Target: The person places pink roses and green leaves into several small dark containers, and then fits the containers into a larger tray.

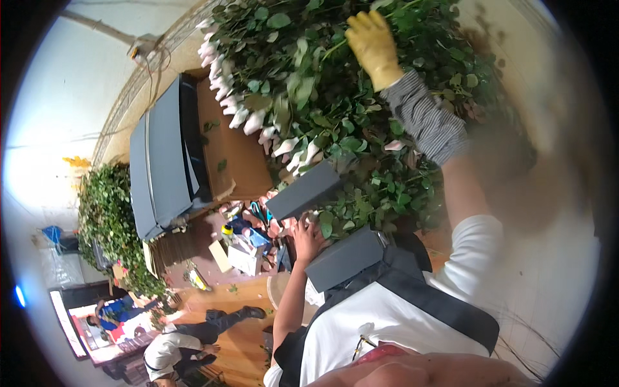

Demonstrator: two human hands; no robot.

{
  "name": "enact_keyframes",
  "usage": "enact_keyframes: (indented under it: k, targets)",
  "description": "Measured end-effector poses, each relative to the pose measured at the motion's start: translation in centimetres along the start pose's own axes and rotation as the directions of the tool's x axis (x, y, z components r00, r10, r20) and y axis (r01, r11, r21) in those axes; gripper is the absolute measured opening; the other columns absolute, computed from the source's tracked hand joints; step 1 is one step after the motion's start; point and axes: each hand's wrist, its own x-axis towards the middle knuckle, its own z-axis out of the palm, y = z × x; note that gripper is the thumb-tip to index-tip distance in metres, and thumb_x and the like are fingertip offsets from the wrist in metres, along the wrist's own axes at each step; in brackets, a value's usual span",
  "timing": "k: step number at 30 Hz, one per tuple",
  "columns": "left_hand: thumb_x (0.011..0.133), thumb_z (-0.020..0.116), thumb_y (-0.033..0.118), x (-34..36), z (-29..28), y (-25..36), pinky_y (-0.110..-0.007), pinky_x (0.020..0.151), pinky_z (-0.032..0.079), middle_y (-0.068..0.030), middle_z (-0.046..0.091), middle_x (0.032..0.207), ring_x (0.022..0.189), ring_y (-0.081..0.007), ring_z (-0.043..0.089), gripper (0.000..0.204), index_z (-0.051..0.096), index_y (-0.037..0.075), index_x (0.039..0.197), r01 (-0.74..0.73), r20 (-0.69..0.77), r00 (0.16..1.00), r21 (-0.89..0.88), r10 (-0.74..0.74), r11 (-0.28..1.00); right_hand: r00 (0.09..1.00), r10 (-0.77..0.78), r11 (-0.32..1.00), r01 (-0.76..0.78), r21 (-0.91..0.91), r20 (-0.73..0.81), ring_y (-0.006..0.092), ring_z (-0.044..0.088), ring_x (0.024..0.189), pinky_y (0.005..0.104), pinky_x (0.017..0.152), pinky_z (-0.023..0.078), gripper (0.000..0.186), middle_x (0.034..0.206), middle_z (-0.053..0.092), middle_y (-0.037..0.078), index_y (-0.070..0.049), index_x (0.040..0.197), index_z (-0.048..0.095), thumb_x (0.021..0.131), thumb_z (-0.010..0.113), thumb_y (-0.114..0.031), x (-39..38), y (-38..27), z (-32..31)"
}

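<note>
Cluttered table, wooden floor, foliage partly blurry; can't tell if left hand or gloved right hand grips anything.

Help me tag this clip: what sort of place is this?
Likely a flower workroom: a heap of leafy stems with pale blooms, a yellow glove, and another leafy heap at left.

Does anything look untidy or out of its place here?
Yes: pink, petal-like scraps lie strewn around the scissors near the bare left hand, and loose leaves lie on the brown cardboard, apart from the leafy stems. This scattered litter looks untidy.
</note>
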Motion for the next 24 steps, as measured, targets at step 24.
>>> enact_keyframes:
  k: [24]
  targets:
    - [0.065,0.081,0.038,-1.1,3.3,-2.1,-0.050,0.107,0.035,-0.0106,0.044,0.146,0.129,-0.0333,0.044,0.063,0.064,0.018,0.122,0.087,-0.058,0.994,-0.133,-0.095,0.987,0.499,-0.179,0.628,-0.605,0.489,0.848,0.0211,0.064,0.111,0.0338,0.093,0.052,0.029,0.127,0.066,0.008,-0.014,0.123,0.067,0.095,0.064,-0.021,-14.0,2.6,-19.3]
